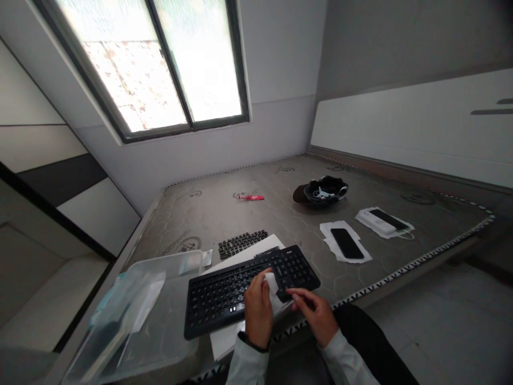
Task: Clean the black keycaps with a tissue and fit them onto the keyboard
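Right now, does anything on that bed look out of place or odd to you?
Yes: what look like loose keycaps lie in rows beyond the keyboard, odd because keys normally sit on it. The dark cap also lies opening-up with something white inside.

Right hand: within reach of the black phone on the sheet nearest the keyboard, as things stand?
Likely yes: the right hand is at the keyboard's phone-side end, with only flat mattress and white sheet apparently before the black phone.
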`<state>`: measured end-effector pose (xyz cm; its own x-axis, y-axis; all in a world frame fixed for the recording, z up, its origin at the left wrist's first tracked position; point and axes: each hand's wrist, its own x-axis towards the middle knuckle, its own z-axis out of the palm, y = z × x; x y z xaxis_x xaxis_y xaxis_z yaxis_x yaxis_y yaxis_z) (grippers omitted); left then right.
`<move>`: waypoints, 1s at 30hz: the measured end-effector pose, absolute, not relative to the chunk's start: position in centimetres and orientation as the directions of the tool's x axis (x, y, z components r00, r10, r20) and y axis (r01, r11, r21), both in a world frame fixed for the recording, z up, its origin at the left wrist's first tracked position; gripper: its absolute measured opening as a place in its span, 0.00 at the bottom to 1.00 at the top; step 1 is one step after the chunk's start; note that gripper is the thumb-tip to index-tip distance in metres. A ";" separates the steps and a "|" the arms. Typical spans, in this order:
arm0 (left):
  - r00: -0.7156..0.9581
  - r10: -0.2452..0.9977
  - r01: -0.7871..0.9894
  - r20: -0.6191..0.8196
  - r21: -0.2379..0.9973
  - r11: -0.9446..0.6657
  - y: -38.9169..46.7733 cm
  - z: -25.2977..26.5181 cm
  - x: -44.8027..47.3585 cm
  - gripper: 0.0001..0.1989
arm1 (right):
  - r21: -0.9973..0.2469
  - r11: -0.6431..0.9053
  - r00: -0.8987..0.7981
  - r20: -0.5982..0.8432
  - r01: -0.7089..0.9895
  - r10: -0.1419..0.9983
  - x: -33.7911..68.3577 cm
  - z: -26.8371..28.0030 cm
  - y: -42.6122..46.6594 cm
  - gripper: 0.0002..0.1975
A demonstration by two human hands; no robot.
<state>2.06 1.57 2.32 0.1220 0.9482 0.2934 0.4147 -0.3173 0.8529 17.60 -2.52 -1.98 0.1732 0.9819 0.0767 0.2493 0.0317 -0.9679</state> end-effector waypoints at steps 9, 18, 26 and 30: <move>0.112 0.950 0.527 0.292 0.793 -0.305 1.2 0.3 1.7 0.12 | -0.968 0.028 0.140 0.065 0.248 0.988 16.1 -2.2 -2.4 0.20; 0.172 0.946 0.533 0.275 0.781 -0.324 1.1 1.0 1.5 0.14 | -0.969 0.020 0.112 0.049 0.245 0.992 15.4 -2.2 -2.4 0.19; 0.286 0.938 0.435 0.196 0.845 -0.310 0.6 3.1 2.0 0.11 | -0.982 0.045 0.137 0.071 0.185 0.988 15.6 -3.3 -2.2 0.19; 0.296 0.937 0.372 0.182 0.882 -0.289 0.6 3.1 2.2 0.12 | -0.990 0.024 0.148 0.045 0.139 0.988 15.8 -3.6 -2.1 0.18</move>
<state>2.20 0.62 3.14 0.2964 0.9375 0.1825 0.3724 -0.2894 0.8818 15.81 -2.14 -3.57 0.1482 0.9879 0.0451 0.1389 0.0243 -0.9900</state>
